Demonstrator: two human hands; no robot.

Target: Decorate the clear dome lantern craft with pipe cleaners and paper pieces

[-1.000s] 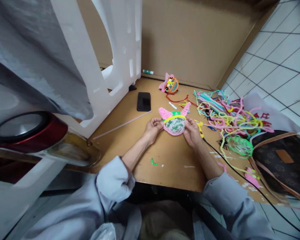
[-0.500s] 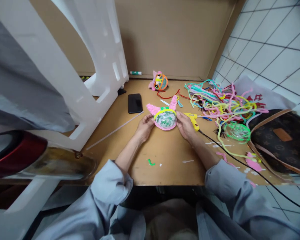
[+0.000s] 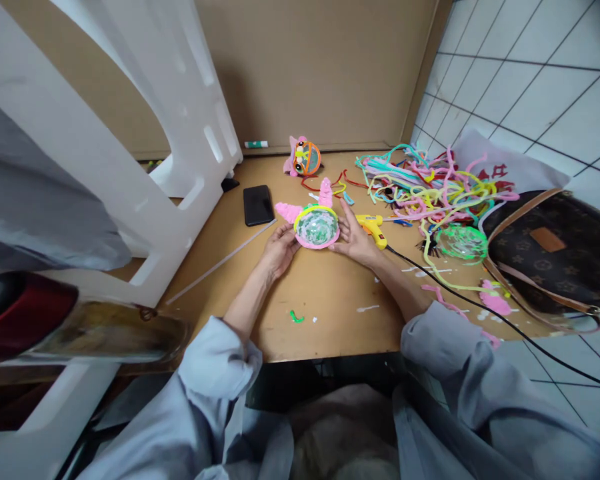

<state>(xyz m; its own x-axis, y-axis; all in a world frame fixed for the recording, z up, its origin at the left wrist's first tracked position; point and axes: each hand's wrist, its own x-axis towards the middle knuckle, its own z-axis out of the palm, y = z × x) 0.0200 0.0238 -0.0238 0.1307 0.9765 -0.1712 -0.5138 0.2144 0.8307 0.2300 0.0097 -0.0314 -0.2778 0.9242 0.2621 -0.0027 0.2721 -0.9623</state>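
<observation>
A clear round ornament filled with green and white shreds has a yellow and pink pipe-cleaner rim and two pink fuzzy ears. My left hand is closed on its left edge. At its right edge, my right hand holds it with thumb and some fingers, the forefinger stretched upward. A yellow glue gun lies just right of that hand, partly behind it. A similar orange-rimmed ornament with a pink ear and eyes rests farther back.
A phone and a thin white stick lie on the left. Tangled pipe cleaners, a green-wrapped ball and a brown handbag crowd the right. The glue gun's black cord crosses the table. A jar stands left.
The whole view has shifted, so things appear farther left. My right hand's fingers have spread, with the forefinger lifting off the ornament's edge. My left hand keeps its hold.
</observation>
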